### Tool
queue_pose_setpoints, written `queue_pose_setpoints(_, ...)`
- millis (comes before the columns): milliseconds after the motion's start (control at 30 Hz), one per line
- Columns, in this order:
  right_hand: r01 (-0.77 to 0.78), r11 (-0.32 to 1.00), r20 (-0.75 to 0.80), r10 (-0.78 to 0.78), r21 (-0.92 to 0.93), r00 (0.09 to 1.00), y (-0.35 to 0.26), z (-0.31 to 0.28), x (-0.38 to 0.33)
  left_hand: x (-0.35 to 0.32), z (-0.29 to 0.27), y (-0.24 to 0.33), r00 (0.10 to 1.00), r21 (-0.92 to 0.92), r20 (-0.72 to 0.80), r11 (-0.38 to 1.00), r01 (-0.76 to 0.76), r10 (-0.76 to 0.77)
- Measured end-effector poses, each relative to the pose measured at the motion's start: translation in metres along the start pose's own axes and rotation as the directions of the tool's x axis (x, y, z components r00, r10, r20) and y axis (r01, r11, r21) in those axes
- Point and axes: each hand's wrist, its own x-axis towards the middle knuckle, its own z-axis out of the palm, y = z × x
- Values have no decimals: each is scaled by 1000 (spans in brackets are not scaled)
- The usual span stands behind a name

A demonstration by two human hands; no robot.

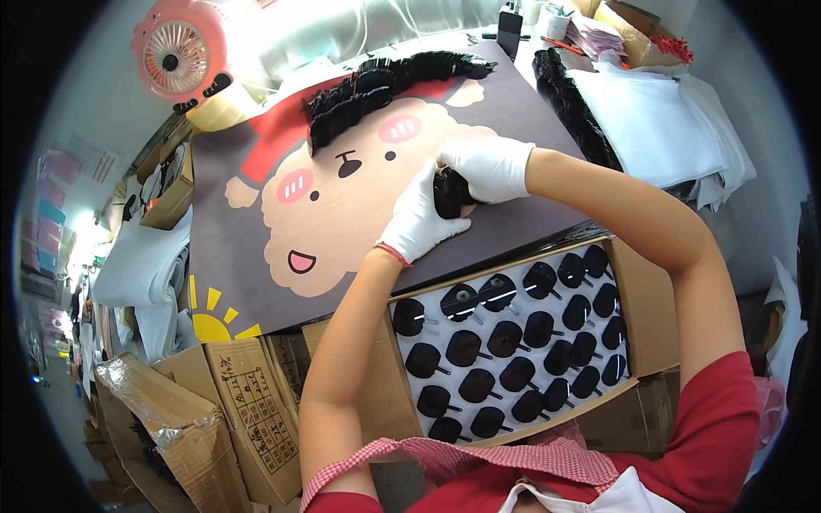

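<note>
Head view: the left hand (pixel 419 221) and right hand (pixel 493 166) clamp their gloved fingers on a glossy black bundle (pixel 448 197) above the cartoon desk mat (pixel 539 111), where even pressure should prevent slipping.

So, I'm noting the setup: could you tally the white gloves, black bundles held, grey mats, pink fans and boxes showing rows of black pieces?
White gloves: 2
Black bundle held: 1
Grey mat: 1
Pink fan: 1
Box of black pieces: 1
Total: 6
</note>
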Motion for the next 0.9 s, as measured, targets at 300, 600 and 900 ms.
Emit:
queue_pose_setpoints(300,347,902,52,-345,-258,937,7,2,11,-3,0,-16,997,-96,1,992,-82,83)
queue_pose_setpoints(600,429,858,31,-439,-281,898,4,2,4,0,7,-17,997,-100,62,994,-48,55)
queue_pose_setpoints(900,538,830,-40,-549,-148,835,12,21,8,-2,7,-5,991,-83,-67,991,109,-115)
